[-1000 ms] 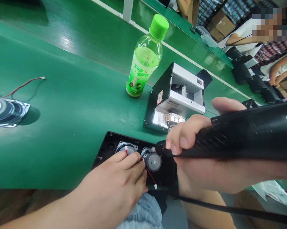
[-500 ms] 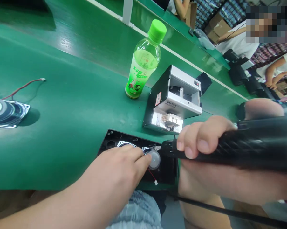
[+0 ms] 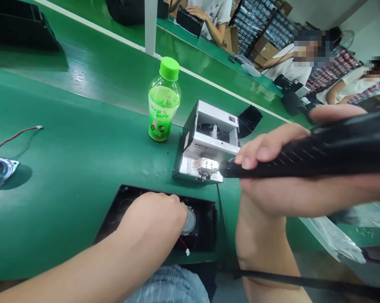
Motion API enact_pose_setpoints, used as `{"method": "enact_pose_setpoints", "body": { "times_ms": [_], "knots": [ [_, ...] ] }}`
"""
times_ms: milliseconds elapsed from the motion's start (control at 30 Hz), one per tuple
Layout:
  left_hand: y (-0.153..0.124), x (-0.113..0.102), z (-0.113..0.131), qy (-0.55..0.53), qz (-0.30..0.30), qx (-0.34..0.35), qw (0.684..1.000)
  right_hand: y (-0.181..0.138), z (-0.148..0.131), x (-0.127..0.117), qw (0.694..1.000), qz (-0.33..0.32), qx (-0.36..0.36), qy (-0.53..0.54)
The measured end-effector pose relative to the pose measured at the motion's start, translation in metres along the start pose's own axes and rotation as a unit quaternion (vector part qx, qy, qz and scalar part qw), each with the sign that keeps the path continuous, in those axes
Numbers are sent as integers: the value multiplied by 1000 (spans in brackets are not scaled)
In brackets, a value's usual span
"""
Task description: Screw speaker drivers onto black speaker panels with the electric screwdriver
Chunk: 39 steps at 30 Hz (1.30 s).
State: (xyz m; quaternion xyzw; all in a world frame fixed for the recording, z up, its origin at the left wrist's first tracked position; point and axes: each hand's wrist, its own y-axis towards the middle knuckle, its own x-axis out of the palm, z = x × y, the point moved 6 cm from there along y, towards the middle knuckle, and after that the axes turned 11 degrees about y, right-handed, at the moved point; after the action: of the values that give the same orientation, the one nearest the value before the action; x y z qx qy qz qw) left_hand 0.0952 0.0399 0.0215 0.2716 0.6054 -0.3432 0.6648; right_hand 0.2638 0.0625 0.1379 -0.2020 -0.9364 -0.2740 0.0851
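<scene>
My right hand (image 3: 272, 185) is closed around a black electric screwdriver (image 3: 319, 147). The screwdriver's tip is at the metal outlet block on the front of a screw feeder (image 3: 205, 145). Below it on the green bench lies a shallow black housing (image 3: 202, 227). My left hand (image 3: 158, 214) is curled over this housing, knuckles up, fingertips hidden beneath. Right beside its fingers a round grey speaker (image 3: 189, 221) sits in the housing, partly covered. A red-and-black lead with a white plug (image 3: 187, 252) trails from the speaker toward me.
A green-capped drink bottle (image 3: 164, 101) stands left of the feeder. Another speaker (image 3: 0, 172) with its lead lies at the left edge. A black case (image 3: 19, 25) is at the far left. Clear plastic (image 3: 331, 237) lies at right. Co-workers (image 3: 218, 17) sit across the bench.
My right hand has brought the screwdriver tip from the speaker's edge up to the feeder's outlet. My left hand stays over the housing, its fingers now more tucked under. The view has shifted.
</scene>
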Motion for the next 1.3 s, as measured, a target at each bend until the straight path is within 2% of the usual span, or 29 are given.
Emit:
{"method": "enact_pose_setpoints", "body": {
  "times_ms": [100,167,267,367,433,533,567,600,633,667,733,767,800,833,867,900,1033,1133,1200,1233,1300],
  "knots": [
    [1,8,3,54,-68,10,996,4,3,15,998,36,-30,-35],
    [0,10,5,69,-77,22,994,4,7,17,999,21,-16,-29],
    [-7,7,3,70,-63,33,995,2,9,8,999,24,-33,-33],
    [-16,-5,-9,27,-20,24,999,1,8,5,997,22,-63,-44],
    [-21,-20,-20,-11,41,2,999,1,5,5,995,29,-88,-37],
    [-27,-46,-42,-95,150,-58,982,2,6,6,995,40,-87,-17],
    [-29,-51,-51,-150,168,-88,970,2,8,7,996,33,-80,-6],
    [-30,-52,-60,-230,169,-115,952,2,9,7,996,27,-82,10],
    [-31,-51,-67,-331,160,-138,920,1,10,8,995,18,-91,28],
    [-32,-47,-74,-445,143,-155,870,1,11,9,994,4,-100,44],
    [-32,-36,-81,-658,101,-170,726,-1,13,8,991,-7,-125,51],
    [-32,-32,-82,-734,87,-169,652,-1,15,8,991,-8,-127,36],
    [-32,-28,-84,-784,82,-171,591,-1,15,8,992,-4,-127,19],
    [-33,-25,-85,-812,81,-179,549,-1,16,7,992,4,-124,3],
    [-34,-22,-87,-825,84,-189,526,-1,17,6,993,17,-119,-8],
    [-35,-19,-89,-827,93,-204,515,-1,17,5,993,29,-114,-13],
    [-43,-12,-92,-804,127,-283,507,-1,17,4,994,54,-97,0],
    [-46,-11,-91,-781,137,-318,520,-1,18,5,994,69,-89,5],
    [-46,-12,-89,-760,127,-320,551,-1,18,6,996,60,-62,10],
    [-46,-14,-87,-744,119,-312,579,-1,18,6,998,49,-45,18],
    [-47,-16,-81,-689,102,-281,660,-2,11,3,998,28,-23,43]
  ]
}}
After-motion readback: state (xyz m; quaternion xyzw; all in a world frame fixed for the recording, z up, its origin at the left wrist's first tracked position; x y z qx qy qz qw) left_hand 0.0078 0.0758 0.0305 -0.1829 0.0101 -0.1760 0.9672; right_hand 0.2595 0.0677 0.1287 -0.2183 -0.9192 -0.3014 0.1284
